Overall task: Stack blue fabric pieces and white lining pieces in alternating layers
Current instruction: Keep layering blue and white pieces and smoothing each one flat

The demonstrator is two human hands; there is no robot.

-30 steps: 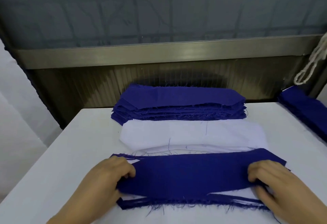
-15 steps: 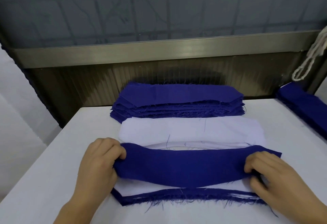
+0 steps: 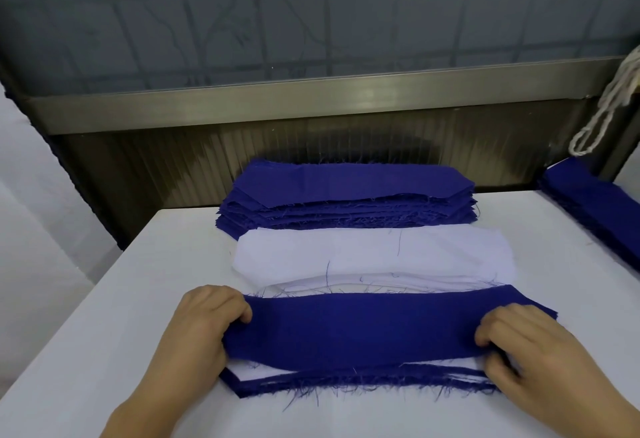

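Both hands have carried the blue piece [image 3: 353, 330] back over the stack [image 3: 346, 380], left hand [image 3: 204, 330] and right hand [image 3: 519, 351] fingers pinching its ends taut, likely to align edges.

Lining pile [image 3: 374, 254] lies between far fabric stack [image 3: 346, 195] and near stack [image 3: 346, 382].
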